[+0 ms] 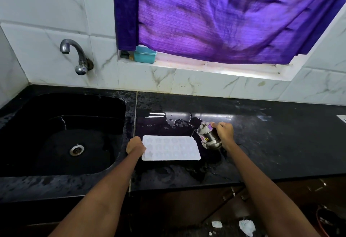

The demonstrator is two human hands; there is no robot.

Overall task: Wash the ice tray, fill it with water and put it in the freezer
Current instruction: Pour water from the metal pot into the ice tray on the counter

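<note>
ice tray (170, 148), one white piece, lies flat on the wet black counter (262, 143) just right of the sink (61, 135), likely set level so its pockets can take water. left hand (135, 145) grips the tray's sink-side edge, seemingly to steady it, while right hand (224, 132) grasps one small steel pot (208, 135) tilted toward the tray's far-from-sink corner, as if to pour. one tap (74, 55) sits on the wall behind the sink, one teal tub (145, 55) on the sill beyond it.
</note>
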